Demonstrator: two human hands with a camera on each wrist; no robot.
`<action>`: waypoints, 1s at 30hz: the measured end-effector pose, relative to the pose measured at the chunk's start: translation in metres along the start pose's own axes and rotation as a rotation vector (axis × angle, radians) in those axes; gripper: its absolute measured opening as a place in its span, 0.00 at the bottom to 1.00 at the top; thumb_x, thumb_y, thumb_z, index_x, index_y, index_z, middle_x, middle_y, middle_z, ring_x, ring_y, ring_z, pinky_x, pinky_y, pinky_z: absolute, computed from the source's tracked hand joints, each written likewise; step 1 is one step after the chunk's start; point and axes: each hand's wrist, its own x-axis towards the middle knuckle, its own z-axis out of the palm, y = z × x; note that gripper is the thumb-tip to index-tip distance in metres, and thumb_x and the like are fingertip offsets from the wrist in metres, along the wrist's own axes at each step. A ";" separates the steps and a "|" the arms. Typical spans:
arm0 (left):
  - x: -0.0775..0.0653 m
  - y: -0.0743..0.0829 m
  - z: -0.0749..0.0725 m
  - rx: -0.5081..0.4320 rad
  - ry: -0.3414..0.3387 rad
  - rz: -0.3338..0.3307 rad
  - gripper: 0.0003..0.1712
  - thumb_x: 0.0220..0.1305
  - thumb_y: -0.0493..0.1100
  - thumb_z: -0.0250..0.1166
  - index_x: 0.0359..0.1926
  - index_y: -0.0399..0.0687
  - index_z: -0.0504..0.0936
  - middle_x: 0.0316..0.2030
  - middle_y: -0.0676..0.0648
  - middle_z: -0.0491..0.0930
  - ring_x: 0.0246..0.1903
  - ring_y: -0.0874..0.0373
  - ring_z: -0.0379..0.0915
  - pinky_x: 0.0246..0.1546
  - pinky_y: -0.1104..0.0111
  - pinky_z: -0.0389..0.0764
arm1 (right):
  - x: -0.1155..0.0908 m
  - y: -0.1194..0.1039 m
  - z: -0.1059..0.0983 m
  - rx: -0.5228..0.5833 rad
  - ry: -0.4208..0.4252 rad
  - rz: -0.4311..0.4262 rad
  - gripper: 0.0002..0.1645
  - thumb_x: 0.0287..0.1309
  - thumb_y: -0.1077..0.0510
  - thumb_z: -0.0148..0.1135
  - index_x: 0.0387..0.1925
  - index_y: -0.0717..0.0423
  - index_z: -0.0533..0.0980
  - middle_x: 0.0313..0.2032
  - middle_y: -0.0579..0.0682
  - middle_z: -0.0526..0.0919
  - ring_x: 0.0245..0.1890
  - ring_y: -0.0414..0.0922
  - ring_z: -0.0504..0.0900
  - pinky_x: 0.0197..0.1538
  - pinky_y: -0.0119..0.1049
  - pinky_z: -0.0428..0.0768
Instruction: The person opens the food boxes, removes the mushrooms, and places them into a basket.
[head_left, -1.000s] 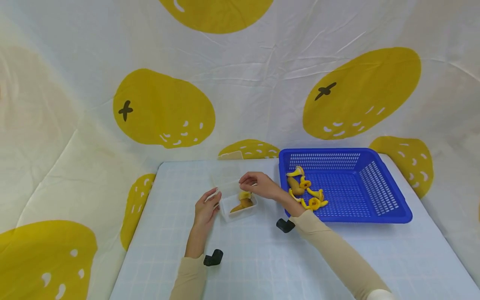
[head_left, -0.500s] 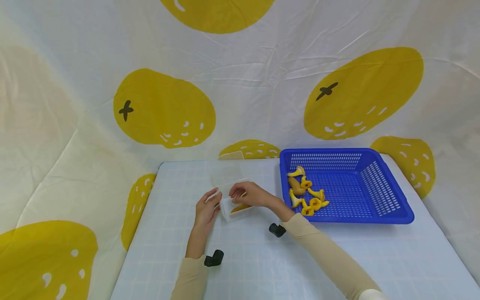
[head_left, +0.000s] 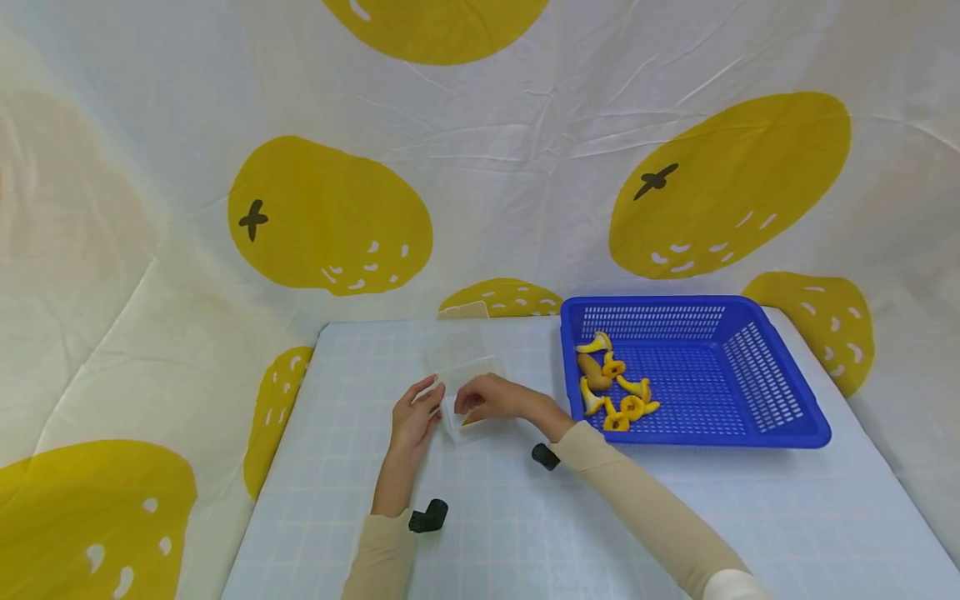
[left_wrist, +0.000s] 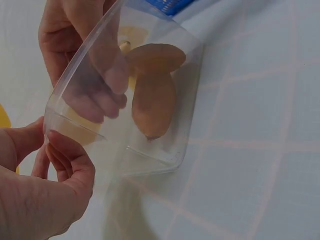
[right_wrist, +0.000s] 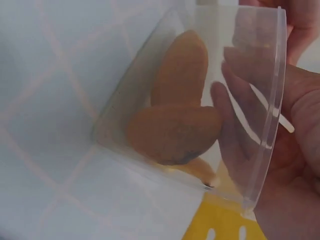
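Observation:
A clear plastic box (head_left: 457, 432) stands on the table between the hands. Its rim is pinched between the thumb and fingers of my left hand (head_left: 412, 419). My right hand (head_left: 489, 398) reaches down inside the box, fingers loosely bent beside a thick brown toy mushroom (left_wrist: 155, 105), with nothing plainly gripped. A small yellow piece (right_wrist: 200, 171), partly hidden behind the brown mushroom, also lies in the box. Seen from the head, the right hand covers most of the contents.
To the right stands a blue perforated basket (head_left: 750, 437). Along its left side lie several yellow trumpet-shaped mushrooms (head_left: 617, 421) and one brown mushroom (head_left: 595, 372). A clear plastic sheet or lid (head_left: 457, 340) rises behind the box, near the patterned curtain (head_left: 525, 217).
The right hand has moved left and down from the box's far right edge into the box, covering the mushrooms there. The left hand keeps its hold on the rim.

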 end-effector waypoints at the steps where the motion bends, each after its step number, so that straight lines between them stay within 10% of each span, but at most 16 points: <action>1: 0.000 0.000 0.000 0.002 -0.001 -0.002 0.25 0.69 0.39 0.70 0.64 0.41 0.79 0.37 0.53 0.82 0.39 0.58 0.78 0.34 0.75 0.77 | 0.001 0.000 -0.001 -0.017 -0.018 0.009 0.10 0.62 0.71 0.69 0.45 0.69 0.82 0.43 0.60 0.86 0.44 0.51 0.83 0.55 0.42 0.82; 12: 0.001 0.000 0.003 -0.001 0.005 -0.004 0.25 0.69 0.39 0.70 0.65 0.39 0.78 0.38 0.53 0.83 0.41 0.57 0.79 0.34 0.75 0.77 | 0.017 -0.004 0.001 -0.245 -0.109 0.216 0.07 0.64 0.67 0.69 0.43 0.59 0.86 0.38 0.50 0.86 0.36 0.39 0.76 0.48 0.34 0.78; 30: 0.000 0.000 0.001 0.029 0.019 -0.010 0.27 0.69 0.40 0.70 0.66 0.39 0.77 0.43 0.48 0.84 0.42 0.58 0.78 0.33 0.76 0.75 | -0.008 0.007 -0.017 -0.005 0.272 0.005 0.21 0.66 0.61 0.68 0.59 0.63 0.79 0.48 0.56 0.85 0.47 0.50 0.84 0.50 0.37 0.83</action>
